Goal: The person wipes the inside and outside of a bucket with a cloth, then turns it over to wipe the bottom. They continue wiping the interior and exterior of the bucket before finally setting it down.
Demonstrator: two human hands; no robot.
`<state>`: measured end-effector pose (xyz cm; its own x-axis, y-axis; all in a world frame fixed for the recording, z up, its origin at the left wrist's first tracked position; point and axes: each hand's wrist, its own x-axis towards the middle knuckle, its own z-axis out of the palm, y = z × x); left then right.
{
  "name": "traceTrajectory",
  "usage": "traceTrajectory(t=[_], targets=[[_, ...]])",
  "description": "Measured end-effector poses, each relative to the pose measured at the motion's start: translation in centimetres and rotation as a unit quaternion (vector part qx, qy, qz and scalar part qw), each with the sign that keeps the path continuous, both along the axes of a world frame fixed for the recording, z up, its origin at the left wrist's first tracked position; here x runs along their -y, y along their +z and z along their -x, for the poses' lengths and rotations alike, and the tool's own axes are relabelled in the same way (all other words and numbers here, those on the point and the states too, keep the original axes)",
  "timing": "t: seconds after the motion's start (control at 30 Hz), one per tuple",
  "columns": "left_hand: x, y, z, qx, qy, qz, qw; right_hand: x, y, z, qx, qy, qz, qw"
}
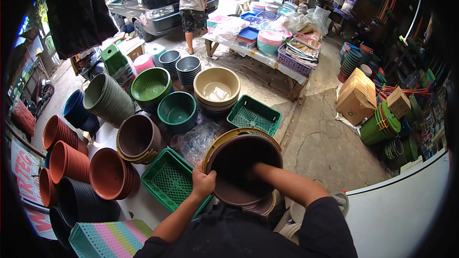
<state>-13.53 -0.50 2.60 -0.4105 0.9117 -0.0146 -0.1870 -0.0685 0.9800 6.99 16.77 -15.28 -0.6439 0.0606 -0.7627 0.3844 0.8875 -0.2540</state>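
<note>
Front and centre, a deep round dark-brown plastic tub (229, 177) tilts its mouth up towards the wearer, with a mustard-yellow plastic rim (213, 147) showing around its far edge. The left hand (204, 181) is curled closed over the tub's left edge, a grip that looks meant to steady it. And the right hand (258, 171)? Deep inside the mouth, fingers lost in shadow; how far open they are, or whether they hold anything, I cannot tell. Just left sits a green rectangular plastic mesh basket (167, 181), its twin, a second green mesh basket (254, 114), on the far side, crumpled clear plastic wrapping (198, 138) between. Farther left, terracotta-coloured round plastic pots (107, 174) stand nested, probably to save room.
</note>
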Motion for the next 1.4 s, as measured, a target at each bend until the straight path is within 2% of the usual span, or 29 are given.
traceTrajectory(t=[0.03,0.27,0.33,0.5,0.57,0.63,0.67,0.7,0.73,0.77,0.83,0.87,0.93,0.97,1.0,1.03,1.1,1.17,1.23,1.3,1.37,1.4], targets=[[0.3,0.0,0.1,-0.019,-0.021,0.022,0.999,-1.8,-6.3,1.8,0.028,-0.038,0.019,0.999],[-2.2,1.6,0.7,-0.068,-0.060,0.003,0.996,-2.0,1.6,1.3,0.016,-0.068,0.001,0.998],[-2.6,1.7,1.0,-0.130,-0.030,-0.028,0.991,-0.3,3.1,1.6,0.009,-0.075,-0.005,0.997],[-2.5,1.8,1.0,-0.093,-0.038,-0.022,0.995,2.9,7.6,2.9,-0.006,-0.092,-0.014,0.996],[-2.3,1.2,0.3,-0.087,-0.048,-0.029,0.995,6.9,11.3,4.3,-0.056,-0.290,0.047,0.954],[-2.2,0.1,-0.2,-0.049,-0.077,-0.035,0.995,9.5,16.1,6.4,-0.058,-0.415,0.063,0.906],[-2.1,0.3,-0.4,-0.049,-0.080,-0.035,0.995,9.4,12.7,7.0,-0.059,-0.418,0.063,0.904],[-2.0,0.7,-0.6,-0.016,-0.095,-0.041,0.995,9.2,6.9,7.4,-0.176,-0.505,0.200,0.821],[-1.8,0.9,-0.8,0.018,-0.111,-0.046,0.993,9.3,3.7,8.0,-0.286,-0.568,0.328,0.699],[-1.7,0.8,-1.1,0.017,-0.116,-0.044,0.992,9.2,3.8,9.0,-0.288,-0.571,0.328,0.695],[-1.5,0.6,-1.8,0.023,-0.099,-0.057,0.993,7.8,4.4,10.3,-0.470,-0.668,0.312,0.485],[-1.2,0.0,-2.1,0.022,-0.103,-0.059,0.993,6.5,3.6,10.1,-0.473,-0.669,0.309,0.482],[-0.9,-1.4,-2.5,-0.012,-0.055,-0.015,0.998,2.1,-0.7,9.7,-0.545,-0.789,0.207,0.194],[-1.1,-0.7,-3.3,-0.003,-0.006,-0.063,0.998,2.2,7.3,9.9,-0.559,-0.815,0.149,0.041],[-1.1,-0.7,-3.8,-0.004,-0.002,-0.067,0.998,3.3,16.5,6.9,-0.531,-0.807,0.206,-0.156],[-0.8,-1.0,-4.4,-0.001,0.022,-0.062,0.998,2.3,13.5,5.6,-0.557,-0.787,0.201,-0.173],[-0.5,-1.5,-5.1,0.009,0.068,-0.054,0.996,2.9,14.9,5.7,-0.579,-0.782,0.170,-0.155],[-0.5,-1.5,-5.6,0.002,0.048,-0.032,0.998,3.3,14.6,6.0,-0.597,-0.778,0.136,-0.138],[-0.5,-1.3,-6.0,-0.006,0.024,-0.009,1.000,3.6,12.6,6.9,-0.578,-0.801,0.149,0.033],[-0.7,-0.8,-5.9,-0.041,-0.021,-0.041,0.998,5.3,11.0,7.5,-0.449,-0.834,0.109,0.302],[-1.0,-0.8,-5.7,-0.041,-0.021,-0.042,0.998,7.4,9.3,8.2,-0.449,-0.787,0.129,0.403],[-1.3,-0.8,-5.6,-0.040,-0.013,-0.043,0.998,7.6,7.9,7.5,-0.432,-0.715,0.148,0.530]])
